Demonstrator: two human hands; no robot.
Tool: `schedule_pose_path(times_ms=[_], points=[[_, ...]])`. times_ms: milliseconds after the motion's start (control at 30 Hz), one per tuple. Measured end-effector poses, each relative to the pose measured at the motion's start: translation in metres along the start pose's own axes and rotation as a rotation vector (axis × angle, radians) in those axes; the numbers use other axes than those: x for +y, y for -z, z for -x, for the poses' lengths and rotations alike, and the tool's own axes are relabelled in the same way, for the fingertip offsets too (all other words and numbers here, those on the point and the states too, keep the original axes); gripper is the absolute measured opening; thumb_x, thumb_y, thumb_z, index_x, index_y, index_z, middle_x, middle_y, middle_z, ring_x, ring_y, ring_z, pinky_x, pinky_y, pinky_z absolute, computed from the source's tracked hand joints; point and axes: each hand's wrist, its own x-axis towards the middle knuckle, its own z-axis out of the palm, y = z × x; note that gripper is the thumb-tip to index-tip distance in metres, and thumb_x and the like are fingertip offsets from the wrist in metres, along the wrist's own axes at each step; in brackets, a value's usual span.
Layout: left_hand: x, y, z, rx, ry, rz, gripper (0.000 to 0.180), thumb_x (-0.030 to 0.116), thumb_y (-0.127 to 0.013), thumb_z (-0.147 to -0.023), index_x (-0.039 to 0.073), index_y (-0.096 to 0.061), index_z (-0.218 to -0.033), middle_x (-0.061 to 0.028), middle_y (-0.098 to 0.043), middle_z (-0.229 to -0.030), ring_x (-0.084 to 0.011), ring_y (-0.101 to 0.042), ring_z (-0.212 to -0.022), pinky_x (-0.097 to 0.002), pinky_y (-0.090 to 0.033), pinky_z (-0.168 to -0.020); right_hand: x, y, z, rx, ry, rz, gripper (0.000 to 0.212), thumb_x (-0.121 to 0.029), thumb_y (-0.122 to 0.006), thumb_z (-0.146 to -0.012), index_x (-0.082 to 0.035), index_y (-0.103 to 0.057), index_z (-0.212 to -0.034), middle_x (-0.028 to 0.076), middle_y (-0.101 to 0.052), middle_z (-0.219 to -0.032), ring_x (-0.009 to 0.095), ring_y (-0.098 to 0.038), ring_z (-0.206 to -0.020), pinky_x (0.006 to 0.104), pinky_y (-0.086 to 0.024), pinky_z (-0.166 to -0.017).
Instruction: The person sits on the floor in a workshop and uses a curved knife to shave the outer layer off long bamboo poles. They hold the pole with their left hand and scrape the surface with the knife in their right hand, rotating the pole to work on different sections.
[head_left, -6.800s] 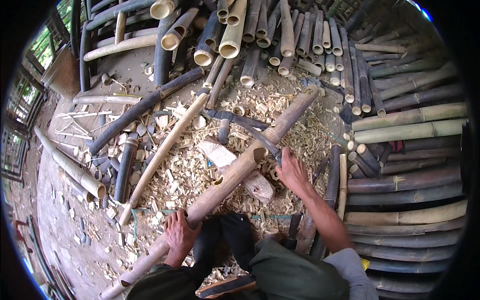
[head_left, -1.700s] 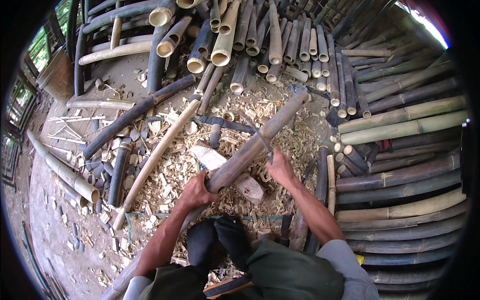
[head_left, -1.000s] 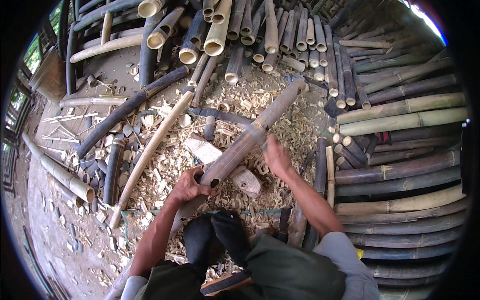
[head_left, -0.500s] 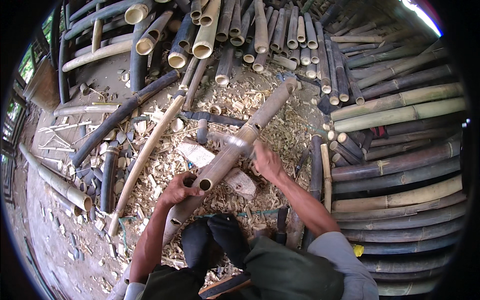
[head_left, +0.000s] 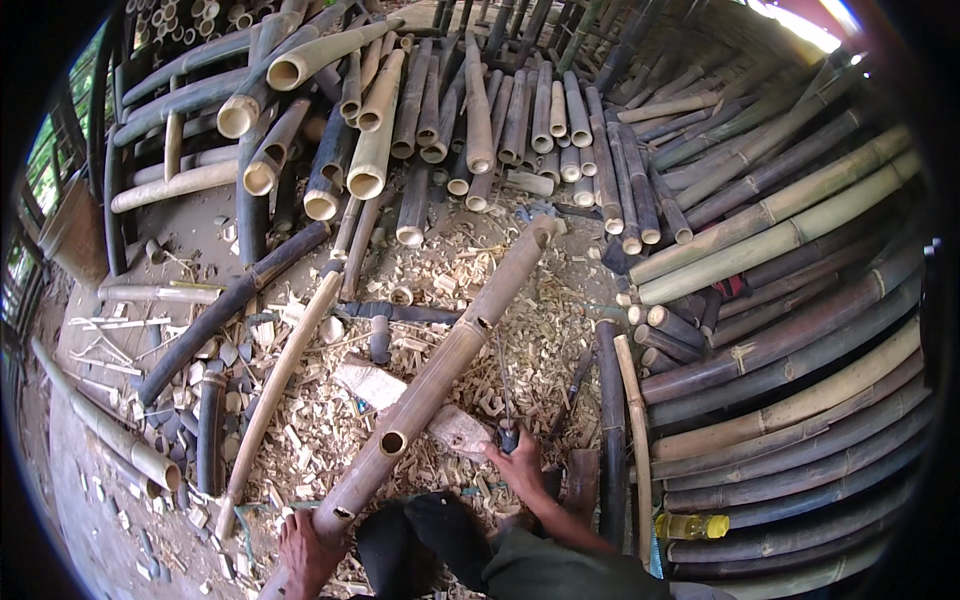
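Observation:
A brown bamboo pole [head_left: 425, 390] lies slanted from near my left knee to the far middle, with several holes cut in its wall. It crosses a pale wooden block [head_left: 462, 432]. My left hand [head_left: 305, 550] wraps round the pole's near end, at the lower edge of the view. Low and to the right of the pole, my right hand [head_left: 520, 470] is closed round a tool with a dark handle [head_left: 509, 437]. From the handle a thin shaft or edge-on blade points away from me; I cannot tell which.
Wood chips [head_left: 540, 340] cover the ground around the pole. Cut bamboo lengths [head_left: 470, 110] are piled at the back, with long poles [head_left: 790, 420] stacked at right. A pale curved stick [head_left: 285, 390] lies left, a dark-handled tool [head_left: 575, 380] right. A yellow-capped bottle [head_left: 690, 526] is near right.
My left hand has slid down the pole toward me. My right hand, blurred over the pole's middle before, is now lower and off it to the right. The view has tilted upward.

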Motion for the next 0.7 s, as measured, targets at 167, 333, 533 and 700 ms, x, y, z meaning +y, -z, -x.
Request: schedule_pose_path(times_ms=[167,333,533,700], points=[[-0.005,0.000,-0.008,-0.033,-0.022,0.164,0.070,0.027,-0.096,-0.062,0.001,-0.061,-0.117,-0.0232,-0.072,-0.097,-0.0427,-0.072,-0.092,-0.0528,-0.057,-0.083,0.005,-0.012,0.003,0.049,0.072,-0.028,0.058,-0.032,-0.091,-0.082,0.000,-0.061,-0.119,0.012,-0.065,-0.088,0.025,-0.063,-0.078,0.0417,-0.054,-0.075],[0.074,0.020,-0.054,-0.134,-0.053,0.137,0.058,0.027,-0.091,-0.062,-0.001,-0.067,-0.107,-0.0256,-0.071,-0.103,-0.0425,-0.072,-0.094,-0.0500,-0.058,-0.085,0.000,-0.018,0.009,0.054,0.055,0.050,0.059,-0.030,-0.092,-0.080,0.001,-0.057,-0.115,0.019,-0.066,-0.091,0.039,-0.067,-0.083,0.0494,-0.053,-0.078],[0.155,0.003,-0.126,-0.215,-0.184,0.314,0.083,0.029,-0.091,-0.063,-0.003,-0.061,-0.134,-0.0286,-0.070,-0.116,-0.0432,-0.071,-0.102,-0.0476,-0.058,-0.094,0.006,-0.014,0.009,0.075,0.028,0.067,0.060,-0.031,-0.092,-0.081,0.004,-0.055,-0.114,0.020,-0.066,-0.091,0.040,-0.067,-0.084,0.0497,-0.053,-0.078],[0.150,-0.006,-0.108,-0.125,-0.207,0.285,0.112,0.035,-0.092,-0.066,0.004,-0.034,-0.157,-0.0290,-0.058,-0.138,-0.0445,-0.057,-0.129,-0.0517,-0.050,-0.109,0.000,-0.016,0.008,0.034,0.035,0.069,0.065,-0.036,-0.091,-0.082,0.002,-0.053,-0.119,0.021,-0.065,-0.092,0.042,-0.066,-0.086,0.0510,-0.053,-0.079]])
